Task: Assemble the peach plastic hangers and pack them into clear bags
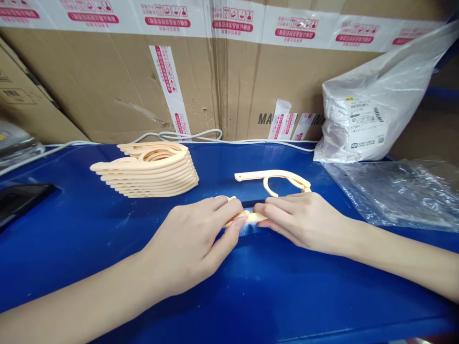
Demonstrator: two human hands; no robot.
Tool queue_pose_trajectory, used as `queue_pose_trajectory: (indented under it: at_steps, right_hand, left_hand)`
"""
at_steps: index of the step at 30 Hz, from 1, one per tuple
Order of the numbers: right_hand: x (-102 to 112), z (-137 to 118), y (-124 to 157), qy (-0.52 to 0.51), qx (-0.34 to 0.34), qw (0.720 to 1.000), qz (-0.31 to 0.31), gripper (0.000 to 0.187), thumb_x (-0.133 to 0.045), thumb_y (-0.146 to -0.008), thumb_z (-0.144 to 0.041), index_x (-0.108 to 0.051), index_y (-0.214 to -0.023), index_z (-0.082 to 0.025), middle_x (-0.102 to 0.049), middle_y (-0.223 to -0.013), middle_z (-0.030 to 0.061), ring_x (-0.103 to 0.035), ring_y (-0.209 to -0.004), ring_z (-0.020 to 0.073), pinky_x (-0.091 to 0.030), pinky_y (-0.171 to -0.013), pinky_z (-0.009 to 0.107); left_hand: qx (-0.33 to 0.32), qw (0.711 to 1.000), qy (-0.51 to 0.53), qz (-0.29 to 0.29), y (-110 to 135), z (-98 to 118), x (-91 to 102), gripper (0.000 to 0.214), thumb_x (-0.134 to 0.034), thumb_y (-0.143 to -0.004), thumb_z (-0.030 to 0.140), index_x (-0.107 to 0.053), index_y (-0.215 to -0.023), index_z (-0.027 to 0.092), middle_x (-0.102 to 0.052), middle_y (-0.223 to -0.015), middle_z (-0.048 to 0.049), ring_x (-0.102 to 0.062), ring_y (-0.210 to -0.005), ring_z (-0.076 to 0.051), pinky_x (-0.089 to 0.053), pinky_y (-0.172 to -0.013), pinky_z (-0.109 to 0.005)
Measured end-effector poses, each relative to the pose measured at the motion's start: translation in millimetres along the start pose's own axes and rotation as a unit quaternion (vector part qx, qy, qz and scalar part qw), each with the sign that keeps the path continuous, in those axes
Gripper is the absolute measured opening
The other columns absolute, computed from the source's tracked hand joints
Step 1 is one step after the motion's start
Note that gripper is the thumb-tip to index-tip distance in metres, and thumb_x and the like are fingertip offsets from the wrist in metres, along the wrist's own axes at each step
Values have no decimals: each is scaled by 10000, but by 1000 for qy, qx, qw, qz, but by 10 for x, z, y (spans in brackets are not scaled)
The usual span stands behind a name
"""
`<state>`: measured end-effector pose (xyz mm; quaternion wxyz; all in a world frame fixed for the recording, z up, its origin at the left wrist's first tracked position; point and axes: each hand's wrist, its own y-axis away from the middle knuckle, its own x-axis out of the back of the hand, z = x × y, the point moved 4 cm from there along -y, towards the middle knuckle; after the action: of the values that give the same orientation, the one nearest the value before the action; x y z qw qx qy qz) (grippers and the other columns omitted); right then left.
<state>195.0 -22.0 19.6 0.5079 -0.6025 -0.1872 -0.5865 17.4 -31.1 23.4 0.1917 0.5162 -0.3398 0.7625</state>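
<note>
A cream plastic folding hanger (pixel 255 218) is between my hands, low over the blue table. My left hand (pixel 204 234) is closed, thumb and fingers pinching its left part. From the other side, my right hand (pixel 297 217) grips the right part with bent fingers, which hide much of it. Just behind my right hand, a curved cream arm with a hook (pixel 272 176) shows; whether it joins the held piece is hidden. A neat stack of folded cream hangers (pixel 154 179) lies to the left, beyond my left hand.
On the blue table (pixel 229 296), a black phone-like object (pixel 25 203) lies at left. A clear plastic bag (pixel 401 191) and a white labelled package (pixel 366 114) are at right. A white cable (pixel 251 142) runs before the cardboard boxes (pixel 122 71) at the back.
</note>
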Motion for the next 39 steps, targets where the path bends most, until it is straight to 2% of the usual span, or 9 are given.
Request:
queue_pose_trajectory:
  at_steps: [3, 7, 13, 17, 22, 25, 29, 33, 39]
  right_hand:
    - [-5, 23, 7, -2, 2, 1000, 5, 340, -334, -1055, -308, -609, -920, -162, -631, -684, -14, -584, -528, 111, -369, -511, 252]
    - [-13, 51, 21, 2, 1, 1000, 9, 356, -324, -1058, -314, -625, -938, -167, -637, -679, -18, -591, -532, 108, -359, -506, 255]
    - [2, 54, 32, 24, 3, 999, 32, 328, -353, -1051, -328, -636, -982, -177, -661, -700, -20, -587, -532, 109, -372, -519, 261]
    - [10, 57, 32, 19, 8, 999, 45, 325, -361, -1049, -316, -644, -978, -175, -649, -675, -25, -579, -526, 103, -385, -522, 253]
    - [13, 60, 45, 14, 16, 999, 50, 315, -365, -1049, -304, -647, -1027, -165, -698, -745, -3, -612, -557, 108, -408, -533, 251]
    - [38, 57, 57, 23, 13, 998, 57, 328, -354, -1051, -323, -647, -1041, -176, -702, -740, -8, -597, -533, 107, -392, -515, 256]
    - [83, 31, 69, 46, 19, 996, 77, 320, -351, -1052, -319, -641, -1052, -183, -676, -688, -27, -567, -502, 105, -373, -502, 255]
    - [78, 5, 71, 53, 20, 995, 77, 313, -358, -1050, -311, -648, -1045, -193, -663, -670, -35, -553, -488, 101, -372, -502, 256]
    - [41, -16, 69, 20, 12, 998, 55, 290, -396, -1039, -309, -653, -1050, -176, -672, -690, -32, -582, -498, 112, -382, -489, 275]
  left_hand:
    - [0, 999, 40, -4, -9, 6, -20, 312, -280, -1027, 289, -537, -873, 203, -613, -782, 14, -584, -684, -146, -398, -593, -262]
    - [21, 998, 65, -12, -20, -2, -45, 320, -256, -1036, 301, -503, -854, 209, -565, -719, 31, -548, -619, -139, -367, -563, -260]
    - [63, 993, 96, -38, -37, 15, -17, 356, -216, -1045, 336, -441, -798, 212, -506, -664, 55, -492, -557, -116, -326, -531, -248]
    - [69, 990, 115, -45, -49, 15, -8, 365, -201, -1040, 336, -444, -798, 212, -503, -665, 50, -483, -566, -119, -333, -538, -252]
    - [64, 990, 121, -46, -53, -6, -32, 345, -207, -1046, 311, -413, -788, 215, -482, -652, 59, -473, -561, -115, -325, -537, -247]
    - [21, 996, 78, -35, -43, -3, -62, 273, -256, -1042, 305, -420, -842, 221, -512, -682, 61, -489, -542, -111, -311, -512, -240]
    - [-49, 998, -39, 16, -18, -11, -101, 256, -315, -1037, 415, -425, -908, 223, -545, -656, 59, -486, -454, -121, -271, -445, -242]
    - [-103, 983, -143, 46, -15, 11, -113, 300, -225, -1059, 329, -423, -866, 213, -533, -567, 59, -508, -397, -126, -272, -394, -237]
    - [-136, 968, -208, 41, -14, 79, -100, 328, -226, -1045, 240, -431, -792, 199, -552, -565, 20, -556, -389, -143, -321, -354, -250]
